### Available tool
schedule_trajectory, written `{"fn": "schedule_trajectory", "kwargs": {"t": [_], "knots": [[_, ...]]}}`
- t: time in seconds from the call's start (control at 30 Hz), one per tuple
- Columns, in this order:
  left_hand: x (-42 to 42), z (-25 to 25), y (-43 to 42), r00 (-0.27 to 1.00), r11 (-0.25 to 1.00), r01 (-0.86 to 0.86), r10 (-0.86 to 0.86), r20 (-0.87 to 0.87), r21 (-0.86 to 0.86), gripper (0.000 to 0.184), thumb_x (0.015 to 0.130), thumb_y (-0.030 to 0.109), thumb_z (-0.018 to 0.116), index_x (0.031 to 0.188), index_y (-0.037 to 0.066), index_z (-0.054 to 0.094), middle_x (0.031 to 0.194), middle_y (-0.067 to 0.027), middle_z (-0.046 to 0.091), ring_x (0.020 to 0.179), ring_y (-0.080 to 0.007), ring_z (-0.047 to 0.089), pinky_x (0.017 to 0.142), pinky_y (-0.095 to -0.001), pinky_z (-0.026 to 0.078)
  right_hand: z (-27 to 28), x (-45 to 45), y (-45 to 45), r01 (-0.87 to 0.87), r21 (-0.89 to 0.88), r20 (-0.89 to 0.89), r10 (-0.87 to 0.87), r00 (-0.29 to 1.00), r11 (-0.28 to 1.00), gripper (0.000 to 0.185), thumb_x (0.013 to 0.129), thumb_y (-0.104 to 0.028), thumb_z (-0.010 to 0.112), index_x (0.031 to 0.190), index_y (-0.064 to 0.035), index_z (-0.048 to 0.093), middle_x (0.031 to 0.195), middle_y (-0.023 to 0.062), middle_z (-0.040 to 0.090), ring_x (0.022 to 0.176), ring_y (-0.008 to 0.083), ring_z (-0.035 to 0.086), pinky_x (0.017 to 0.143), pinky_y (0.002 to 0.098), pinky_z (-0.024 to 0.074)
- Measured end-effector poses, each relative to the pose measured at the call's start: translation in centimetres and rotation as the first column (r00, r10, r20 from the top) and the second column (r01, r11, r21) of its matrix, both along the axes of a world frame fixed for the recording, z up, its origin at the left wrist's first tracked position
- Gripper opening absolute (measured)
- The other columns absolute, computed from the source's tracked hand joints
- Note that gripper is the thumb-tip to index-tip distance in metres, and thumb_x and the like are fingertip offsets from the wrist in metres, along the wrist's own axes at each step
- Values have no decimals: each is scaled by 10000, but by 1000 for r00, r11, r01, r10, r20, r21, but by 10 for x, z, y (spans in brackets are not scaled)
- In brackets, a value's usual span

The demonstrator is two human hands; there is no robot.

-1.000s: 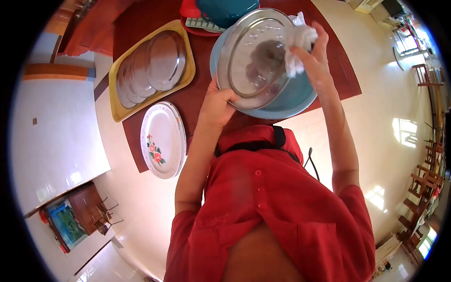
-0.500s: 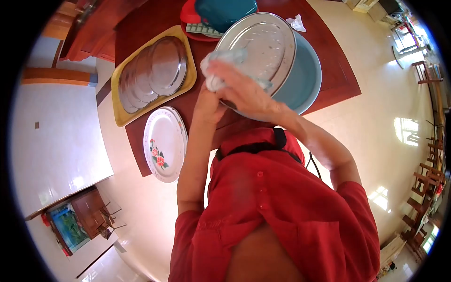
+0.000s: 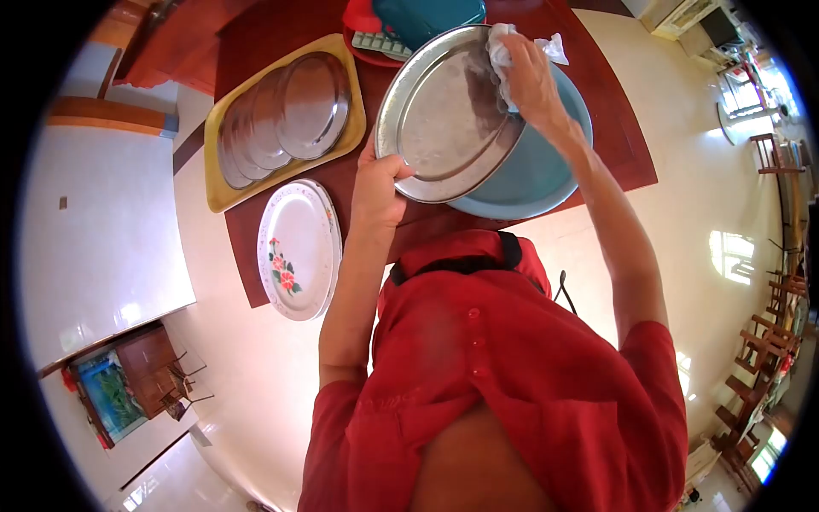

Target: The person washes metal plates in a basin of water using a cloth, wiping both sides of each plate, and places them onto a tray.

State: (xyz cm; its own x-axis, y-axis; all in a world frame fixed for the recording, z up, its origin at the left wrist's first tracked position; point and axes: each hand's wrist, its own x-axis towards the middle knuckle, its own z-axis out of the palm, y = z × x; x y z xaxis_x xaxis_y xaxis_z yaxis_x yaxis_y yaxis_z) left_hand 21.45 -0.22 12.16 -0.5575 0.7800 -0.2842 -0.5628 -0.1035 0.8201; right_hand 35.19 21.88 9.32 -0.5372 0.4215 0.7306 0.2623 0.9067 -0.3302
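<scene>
My left hand [image 3: 381, 189] grips the lower left rim of an oval metal plate [image 3: 444, 115], thumb on its face. The plate is tilted over a light blue basin [image 3: 546, 183]. Pressed to the plate's upper right rim is a white cloth [image 3: 502, 64], bunched under the closed fingers of my right hand [image 3: 531, 81]. Part of the basin is hidden behind the plate.
A yellow tray [image 3: 351, 141] with several metal plates [image 3: 312, 107] lies on the red-brown table [image 3: 610, 128]. White floral plates [image 3: 294, 247] overhang its left edge. A teal container [image 3: 426, 19], a red basin [image 3: 363, 51] and crumpled white tissue [image 3: 553, 49] are at the back.
My right hand has moved with the cloth from the plate's right side to its lower left, then back to its upper right rim. My left hand still holds the plate, now tilted differently.
</scene>
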Motion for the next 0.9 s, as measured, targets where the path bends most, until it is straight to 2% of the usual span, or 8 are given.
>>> {"fn": "schedule_trajectory", "kwargs": {"t": [0.03, 0.1, 0.23, 0.33, 0.43, 0.57, 0.77, 0.9], "knots": [[3, -1, 2, 1000, 1000, -1, 1, 5, -1, 625, 570, -115, 403, 1174, 8, 512, 944, -36, 600, 745, -108, 554, 633, -197, 431, 0, 2, -12, -1, -1, 5, 1, 1000, 1000, 468, 713, 54, 571, 1157, -49, 465, 1119, 177, 506, 996, 372, 480, 842, 404, 407], [7, -1, 7, 1000, 997, -1, 2, -17, 79, 546, 649, -98, 443, 1180, 14, 508, 961, -42, 597, 768, -125, 559, 676, -233, 447, -2, 3, -48, 55, -229, 84, -36, 996, 972, 462, 715, 62, 558, 1156, -31, 459, 1088, 181, 515, 970, 377, 483, 832, 421, 401], [9, 3, 20, 995, 991, -73, 64, 79, 115, 384, 786, -14, 502, 1168, 21, 505, 977, -46, 585, 802, -142, 560, 725, -278, 457, 11, -11, -139, -151, -298, -5, 157, 988, 942, 386, 718, -11, 506, 1104, -14, 488, 1013, 201, 548, 900, 390, 505, 774, 434, 412], [-2, -15, 17, 993, 983, -95, 81, 89, 159, 298, 880, 192, 539, 1130, 36, 496, 973, -60, 586, 846, -163, 575, 745, -308, 470, 33, -16, -166, -263, -347, 6, 282, 959, 900, 379, 721, 5, 505, 1099, -19, 498, 999, 192, 559, 921, 388, 509, 787, 421, 419], [-3, -10, 11, 994, 983, -92, 82, 73, 156, 282, 884, 196, 532, 1115, 38, 501, 963, -59, 587, 820, -164, 577, 736, -315, 474, 43, -14, -166, -344, -469, -39, 370, 928, 814, 376, 726, 23, 505, 1098, -29, 515, 989, 177, 569, 937, 382, 512, 810, 421, 416], [0, -1, 14, 983, 967, -177, 166, 74, 186, 310, 880, 192, 535, 1140, 31, 487, 963, -56, 580, 833, -160, 570, 739, -308, 469, 55, -16, -158, -442, -456, -21, 487, 873, 773, 437, 704, 49, 557, 1128, -42, 503, 1022, 181, 557, 935, 373, 516, 811, 408, 422], [-15, 15, 1, 980, 943, -191, 168, 104, 273, 334, 858, 68, 503, 1186, 13, 466, 1030, -86, 565, 904, -169, 554, 789, -302, 459, 70, -29, -170, -470, -492, -40, 521, 853, 733, 397, 705, 69, 524, 1091, -23, 520, 1020, 171, 555, 932, 363, 505, 811, 398, 419], [-39, 19, -18, 978, 933, -210, 199, 67, 292, 447, 796, -8, 515, 1235, 24, 441, 1069, -82, 556, 933, -166, 545, 807, -295, 450, 74, -42, -182, -495, -595, -70, 572, 817, 634, 405, 718, 62, 532, 1112, -28, 513, 1018, 168, 545, 943, 335, 514, 829, 356, 418]]}}
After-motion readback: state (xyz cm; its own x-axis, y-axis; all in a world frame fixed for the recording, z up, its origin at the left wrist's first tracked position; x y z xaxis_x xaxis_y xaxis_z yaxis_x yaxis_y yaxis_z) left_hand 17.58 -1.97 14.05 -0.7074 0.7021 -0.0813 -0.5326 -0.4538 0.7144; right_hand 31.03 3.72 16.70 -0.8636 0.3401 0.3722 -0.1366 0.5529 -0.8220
